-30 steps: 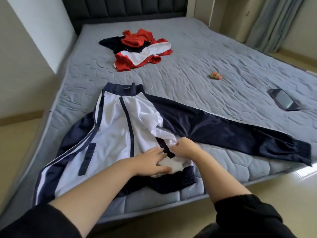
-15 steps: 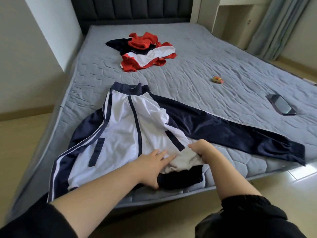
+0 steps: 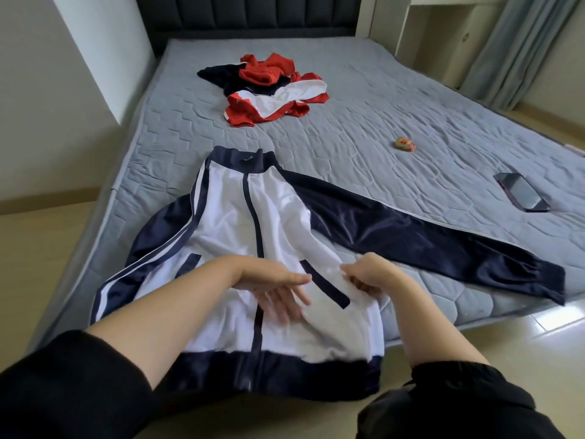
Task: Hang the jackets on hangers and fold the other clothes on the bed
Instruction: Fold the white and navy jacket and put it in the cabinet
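While a navy-and-white track jacket (image 3: 228, 217) lies front-up across the near edge of a grey quilted mattress (image 3: 380, 99), its dark hem band (image 3: 253, 372) drooping over the side, a person bends over it with both hands. The left hand (image 3: 275, 289) rests on the white front by the zip, fingers straight and slightly spread, though blurred by motion. Farther up the bed sits a heap of red, white and navy clothes (image 3: 269, 90). The right hand (image 3: 370, 274) pinches a bunch of white fabric just beside the slanted pocket trim. To its right the jacket's navy sleeve (image 3: 427, 242) stretches along the mattress edge; beyond it lie a small yellow-and-red toy (image 3: 405, 144) and a dark phone (image 3: 520, 191), well apart. The step in hand appears to be flattening the jacket before hanging. No hanger is in view, so the next move likely calls for fetching one and working it into the shoulders through the collar.
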### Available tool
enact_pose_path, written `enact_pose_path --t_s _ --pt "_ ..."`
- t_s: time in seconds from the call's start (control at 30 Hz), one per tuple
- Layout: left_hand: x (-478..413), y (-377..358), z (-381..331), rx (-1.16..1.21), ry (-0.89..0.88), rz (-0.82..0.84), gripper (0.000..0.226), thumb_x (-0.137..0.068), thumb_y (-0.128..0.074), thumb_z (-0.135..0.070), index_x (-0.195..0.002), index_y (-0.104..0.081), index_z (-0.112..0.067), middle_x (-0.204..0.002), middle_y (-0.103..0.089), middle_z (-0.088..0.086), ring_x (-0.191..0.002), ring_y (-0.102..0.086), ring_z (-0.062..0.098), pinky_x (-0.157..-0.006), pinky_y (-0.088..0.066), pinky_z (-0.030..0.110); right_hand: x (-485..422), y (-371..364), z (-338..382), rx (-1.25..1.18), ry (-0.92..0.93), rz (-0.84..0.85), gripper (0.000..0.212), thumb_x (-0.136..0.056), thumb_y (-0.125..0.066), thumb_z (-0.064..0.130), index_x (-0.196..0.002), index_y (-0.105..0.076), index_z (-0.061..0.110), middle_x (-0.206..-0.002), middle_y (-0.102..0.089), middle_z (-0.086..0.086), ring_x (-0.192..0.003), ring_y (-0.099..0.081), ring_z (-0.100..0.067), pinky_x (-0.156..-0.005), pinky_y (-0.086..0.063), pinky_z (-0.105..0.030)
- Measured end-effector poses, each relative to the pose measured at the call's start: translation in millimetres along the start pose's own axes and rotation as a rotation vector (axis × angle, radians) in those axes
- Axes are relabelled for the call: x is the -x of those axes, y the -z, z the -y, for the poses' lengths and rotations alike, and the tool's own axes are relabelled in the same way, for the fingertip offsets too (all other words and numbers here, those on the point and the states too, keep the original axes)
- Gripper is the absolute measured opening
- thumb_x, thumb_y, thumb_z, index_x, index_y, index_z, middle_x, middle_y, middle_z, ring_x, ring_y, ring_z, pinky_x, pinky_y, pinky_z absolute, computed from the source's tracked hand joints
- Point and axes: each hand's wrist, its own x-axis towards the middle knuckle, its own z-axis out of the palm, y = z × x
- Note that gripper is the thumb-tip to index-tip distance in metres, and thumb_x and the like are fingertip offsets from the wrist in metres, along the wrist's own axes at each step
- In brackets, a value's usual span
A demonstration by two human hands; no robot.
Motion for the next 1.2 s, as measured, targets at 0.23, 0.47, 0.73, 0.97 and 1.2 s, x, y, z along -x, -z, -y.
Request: enact_pose_path --t_s 0.23,0.47,0.73,0.97,1.2 --pt "-46.9 17.3 13.2 -0.593 -0.071 -0.936 0.045 -0.097 -0.039 -0.024 -0.141 -0.044 -0.019 -0.146 -0.042 0.001 -0.137 -0.031 0.021 -0.110 -0.031 0.035 -29.7 -12.1 6.5 -1.101 -0.162 0.023 0.043 -0.097 -0.053 0.024 -0.129 -0.046 -0.003 -0.109 -0.063 -0.019 -0.087 -0.064 -0.027 -0.072 -0.053 -0.034" --pt "-79.1 14.8 31.4 -0.845 0.086 -0.829 0.064 -0.099 -0.024 -0.049 -0.151 0.009 -0.031 -0.160 0.013 0.001 -0.146 0.015 0.021 -0.117 0.001 0.051 -68.2 0.0 6.8 -1.625 -0.130 -0.047 0.041 -0.102 -0.041 0.013 -0.141 -0.036 0.002 -0.141 -0.045 -0.016 -0.129 -0.046 -0.034 -0.107 -0.039 -0.046" --pt "-81.7 22.9 72.6 -0.789 0.025 -0.979 0.083 -0.073 0.016 -0.058 -0.152 0.006 -0.032 -0.159 0.018 -0.006 -0.146 0.017 0.014 -0.116 -0.002 0.050 -78.7 39.0 -19.7 -1.369 -0.173 -0.639 0.044 -0.095 -0.056 0.027 -0.130 -0.046 0.002 -0.131 -0.054 -0.016 -0.116 -0.053 -0.033 -0.090 -0.045 -0.040" --pt "-69.2 20.5 77.0 -0.749 0.051 -0.944 0.056 -0.102 -0.016 -0.044 -0.153 0.002 -0.029 -0.161 0.007 -0.003 -0.147 0.009 0.014 -0.119 -0.003 0.045 -53.1 10.4 15.6 -1.527 -0.242 -0.231 0.045 -0.098 -0.039 0.034 -0.125 -0.046 -0.002 -0.101 -0.063 -0.022 -0.080 -0.065 -0.034 -0.073 -0.054 -0.043" --pt "-25.8 33.0 105.1 -0.815 0.261 -1.049 0.055 -0.102 -0.020 -0.043 -0.152 -0.012 -0.025 -0.161 -0.002 0.000 -0.147 0.007 0.019 -0.117 -0.002 0.049 -13.6 -45.1 69.4 -0.338 0.393 -0.574 0.017 -0.089 -0.045 0.012 -0.093 -0.061 0.011 -0.095 -0.057 -0.001 -0.096 -0.053 -0.025 -0.079 -0.044 -0.035"
